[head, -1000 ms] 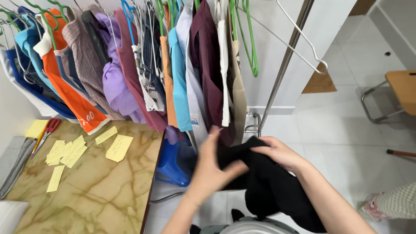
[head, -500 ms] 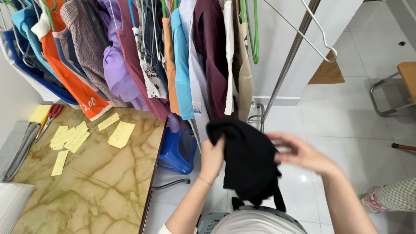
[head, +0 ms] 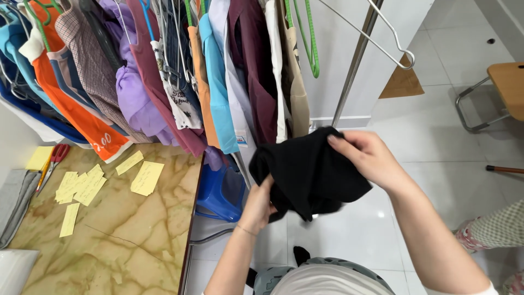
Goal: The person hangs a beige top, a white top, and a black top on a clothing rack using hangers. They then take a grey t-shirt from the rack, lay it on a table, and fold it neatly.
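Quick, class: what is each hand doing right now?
Left hand: closed on the lower edge of the black garment.
Right hand: closed on the garment's upper right edge.

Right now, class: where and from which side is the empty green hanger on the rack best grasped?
Grip the green hanger on its long sloping side bar, coming from the right: that side faces open space before the metal pole, while garments crowd its left.

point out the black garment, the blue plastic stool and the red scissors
black garment (head: 308, 169), head view, on the middle of the bunched cloth between the hands
blue plastic stool (head: 218, 191), head view, on its seat beside the table
red scissors (head: 57, 153), head view, on the red handles
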